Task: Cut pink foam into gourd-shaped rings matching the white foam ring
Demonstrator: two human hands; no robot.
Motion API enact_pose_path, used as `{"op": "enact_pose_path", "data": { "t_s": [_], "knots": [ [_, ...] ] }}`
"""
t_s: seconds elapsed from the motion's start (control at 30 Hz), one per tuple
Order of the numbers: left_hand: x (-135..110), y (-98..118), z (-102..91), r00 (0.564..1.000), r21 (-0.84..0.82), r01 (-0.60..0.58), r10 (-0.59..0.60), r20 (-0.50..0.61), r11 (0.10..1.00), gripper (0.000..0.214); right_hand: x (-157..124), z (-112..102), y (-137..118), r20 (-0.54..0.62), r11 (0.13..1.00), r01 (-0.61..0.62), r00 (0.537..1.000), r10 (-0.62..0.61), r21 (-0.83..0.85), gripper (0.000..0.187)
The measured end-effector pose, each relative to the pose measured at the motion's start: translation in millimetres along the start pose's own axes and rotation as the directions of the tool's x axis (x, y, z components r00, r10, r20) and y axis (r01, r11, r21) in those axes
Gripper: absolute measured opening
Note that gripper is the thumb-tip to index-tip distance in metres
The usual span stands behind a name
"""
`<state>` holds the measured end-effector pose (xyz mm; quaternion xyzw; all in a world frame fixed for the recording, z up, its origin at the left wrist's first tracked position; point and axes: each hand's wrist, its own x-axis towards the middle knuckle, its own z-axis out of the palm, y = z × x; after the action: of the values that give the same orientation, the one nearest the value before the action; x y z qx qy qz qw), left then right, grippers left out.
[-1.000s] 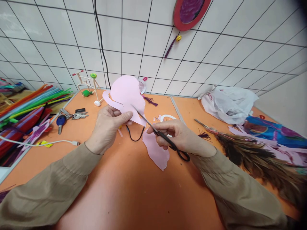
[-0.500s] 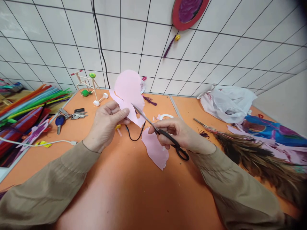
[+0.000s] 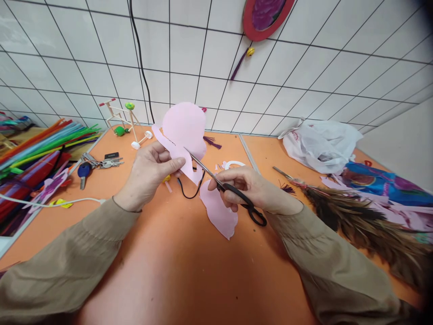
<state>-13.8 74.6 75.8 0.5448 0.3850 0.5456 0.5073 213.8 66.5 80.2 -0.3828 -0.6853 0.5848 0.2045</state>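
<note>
Pinched between thumb and fingers of my left hand [image 3: 152, 169] is a sheet of pink paper [image 3: 184, 126], held up above the table, with a cut running in from its left side. My right hand [image 3: 241, 187] is closed round a pair of black-handled scissors [image 3: 237, 193]. Their blades reach up and left onto the paper, beside my left thumb. Below the scissors a second pink paper piece [image 3: 219, 212] with a wavy edge lies flat on the orange table [image 3: 162, 253]. A thin black cord [image 3: 189, 197] curves under the held paper.
Left are keys [image 3: 84, 169], a stick tricycle model [image 3: 128, 122], colourful pipe cleaners [image 3: 50, 142] and a white cable [image 3: 74, 201]. A white plastic bag [image 3: 320, 142] and a bundle of brown feathers [image 3: 352, 221] lie right. A tiled wall [image 3: 189, 49] rises behind.
The pink paper in my left hand has turned, its rounded top shifting slightly right and down. The scissor blades stay at the paper; my right hand has hardly moved.
</note>
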Motion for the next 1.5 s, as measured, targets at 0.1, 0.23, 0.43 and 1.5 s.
{"op": "enact_pose_path", "data": {
  "t_s": [0.1,0.23,0.43,1.5],
  "knots": [
    [0.9,1.8,-1.7,1.0,0.021,-0.011,0.011,0.013,1.0,0.014,0.4,0.8,-0.3,-0.009,1.0,0.013,1.0,-0.013,0.006,0.023],
    [1.6,1.8,-3.5,1.0,0.043,-0.016,0.015,0.011,0.999,0.014,0.7,1.8,-0.4,-0.042,1.0,0.009,0.999,-0.009,0.003,0.022],
    [3.1,-0.5,-7.0,1.0,-0.001,0.009,-0.009,0.029,1.0,0.022,1.0,2.1,0.0,-0.068,1.0,-0.015,0.998,0.016,0.006,0.024],
    [3.0,2.4,-6.5,0.999,-0.02,-0.006,0.007,0.048,1.0,0.024,-0.5,-1.1,0.2,0.033,0.998,-0.058,0.998,0.058,-0.002,0.026]
  ]
}}
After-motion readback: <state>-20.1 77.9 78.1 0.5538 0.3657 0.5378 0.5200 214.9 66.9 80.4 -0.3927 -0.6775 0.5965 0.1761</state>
